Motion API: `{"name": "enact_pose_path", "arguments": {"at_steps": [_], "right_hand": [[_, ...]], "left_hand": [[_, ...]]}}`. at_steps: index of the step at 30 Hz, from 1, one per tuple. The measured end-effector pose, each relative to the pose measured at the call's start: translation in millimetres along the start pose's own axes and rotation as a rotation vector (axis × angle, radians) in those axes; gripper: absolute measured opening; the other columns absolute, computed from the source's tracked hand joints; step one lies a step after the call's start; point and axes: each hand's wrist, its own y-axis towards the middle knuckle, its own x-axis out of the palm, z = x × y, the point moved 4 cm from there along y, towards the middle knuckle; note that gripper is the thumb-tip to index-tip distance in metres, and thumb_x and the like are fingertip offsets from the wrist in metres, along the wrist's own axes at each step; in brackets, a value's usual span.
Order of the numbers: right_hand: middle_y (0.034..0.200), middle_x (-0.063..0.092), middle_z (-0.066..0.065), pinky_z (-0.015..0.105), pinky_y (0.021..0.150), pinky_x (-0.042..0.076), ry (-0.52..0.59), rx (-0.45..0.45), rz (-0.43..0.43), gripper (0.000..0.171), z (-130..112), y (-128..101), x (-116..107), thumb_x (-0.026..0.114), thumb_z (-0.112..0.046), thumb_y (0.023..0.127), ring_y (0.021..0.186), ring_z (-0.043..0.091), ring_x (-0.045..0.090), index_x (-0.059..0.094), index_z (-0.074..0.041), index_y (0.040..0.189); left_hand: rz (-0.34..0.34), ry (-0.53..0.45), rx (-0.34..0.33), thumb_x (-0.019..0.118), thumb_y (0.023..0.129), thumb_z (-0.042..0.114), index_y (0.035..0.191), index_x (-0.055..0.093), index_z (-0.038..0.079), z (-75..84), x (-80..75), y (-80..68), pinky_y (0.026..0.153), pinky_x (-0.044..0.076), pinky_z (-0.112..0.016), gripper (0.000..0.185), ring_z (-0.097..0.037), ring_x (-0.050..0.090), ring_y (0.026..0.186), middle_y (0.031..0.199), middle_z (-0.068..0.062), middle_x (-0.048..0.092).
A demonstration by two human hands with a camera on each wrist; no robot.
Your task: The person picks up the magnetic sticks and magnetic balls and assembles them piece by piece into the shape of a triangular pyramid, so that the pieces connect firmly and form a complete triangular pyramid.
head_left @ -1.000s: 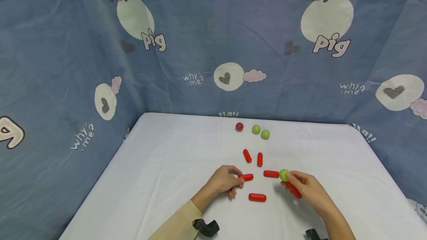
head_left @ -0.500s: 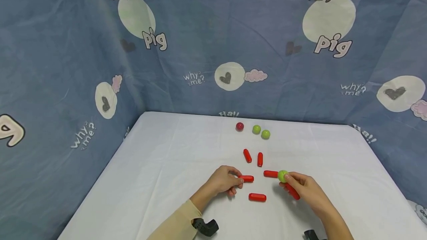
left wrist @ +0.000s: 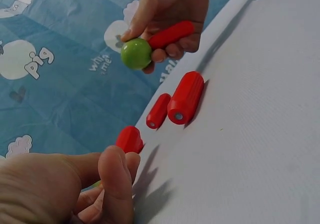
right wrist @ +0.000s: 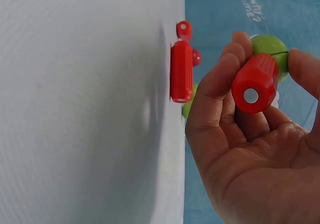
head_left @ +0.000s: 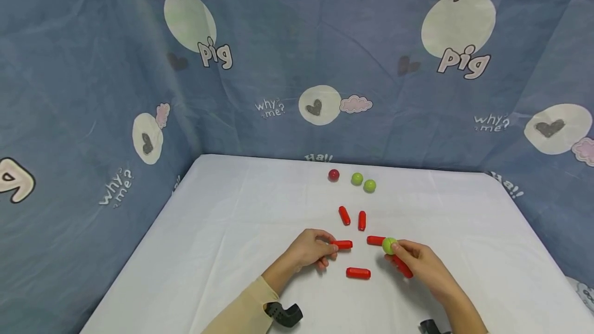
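My left hand (head_left: 308, 248) pinches one end of a red magnetic rod (head_left: 344, 245) between thumb and fingers; its free end points right. Opposite it, my right hand (head_left: 423, 263) holds a green ball (head_left: 389, 246) between thumb and fingers. A second red rod (right wrist: 255, 83) meets that ball and runs back along the curled fingers, with a silvery disc in its end. The two hands are apart, the ball a short way right of the left hand's rod. Behind the ball in the head view, another red rod (head_left: 375, 240) is partly covered.
One red rod (head_left: 358, 273) lies nearer the front, between the hands. Farther back are two more, a slanted rod (head_left: 344, 215) and an upright-pointing rod (head_left: 362, 220). Beyond them sit a dark red ball (head_left: 333, 175) and two green balls (head_left: 369, 186) on the white tabletop (head_left: 260, 195).
My right hand has shifted slightly left with the green ball and its rod, closer to the left hand's rod. The left hand keeps its grip and has barely moved.
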Motion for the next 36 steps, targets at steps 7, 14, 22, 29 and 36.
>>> {"name": "enact_pose_path", "arguments": {"at_steps": [7, 14, 22, 29, 36], "right_hand": [[0.107, 0.074, 0.006, 0.031, 0.075, 0.047, -0.035, 0.01, 0.013, 0.055, -1, 0, 7, 0.06, -0.041, 0.102, 0.095, 0.019, 0.057, 0.06, 0.001, 0.137], [0.117, 0.068, 0.008, 0.032, 0.083, 0.052, -0.071, 0.009, 0.019, 0.06, -4, -1, 12, 0.062, -0.045, 0.1, 0.108, 0.023, 0.054, 0.058, 0.0, 0.14], [0.111, 0.07, 0.006, 0.029, 0.078, 0.05, -0.052, -0.011, 0.017, 0.058, -5, -2, 15, 0.062, -0.042, 0.101, 0.104, 0.022, 0.055, 0.059, 0.0, 0.14], [0.113, 0.07, 0.007, 0.032, 0.083, 0.052, -0.045, -0.013, 0.003, 0.055, -6, -3, 18, 0.061, -0.039, 0.102, 0.105, 0.021, 0.056, 0.058, -0.001, 0.141], [0.113, 0.071, 0.005, 0.03, 0.084, 0.05, -0.03, -0.041, -0.023, 0.049, -6, -2, 21, 0.058, -0.036, 0.104, 0.106, 0.019, 0.055, 0.06, -0.003, 0.14]], "left_hand": [[0.001, -0.001, 0.026, 0.073, 0.093, 0.012, 0.111, 0.068, 0.006, 2.6, 2.3, -5.1, 0.045, 0.049, -0.017, 0.019, -0.007, 0.055, 0.048, 0.075, -0.003, 0.073], [-0.006, -0.026, 0.046, 0.075, 0.092, 0.014, 0.109, 0.069, 0.008, 13.7, 7.5, -13.1, 0.046, 0.049, -0.019, 0.019, -0.008, 0.057, 0.048, 0.082, -0.009, 0.077], [-0.01, -0.007, 0.066, 0.076, 0.092, 0.014, 0.109, 0.069, 0.009, 20.6, 11.7, -16.8, 0.045, 0.049, -0.019, 0.019, -0.009, 0.056, 0.046, 0.083, -0.011, 0.077], [-0.023, -0.016, 0.071, 0.075, 0.092, 0.012, 0.108, 0.069, 0.008, 23.0, 15.6, -19.7, 0.044, 0.048, -0.019, 0.018, -0.009, 0.056, 0.045, 0.083, -0.011, 0.077], [-0.035, -0.014, 0.08, 0.074, 0.092, 0.01, 0.108, 0.068, 0.008, 24.0, 20.6, -22.3, 0.043, 0.047, -0.018, 0.017, -0.008, 0.055, 0.045, 0.082, -0.008, 0.078]]}}
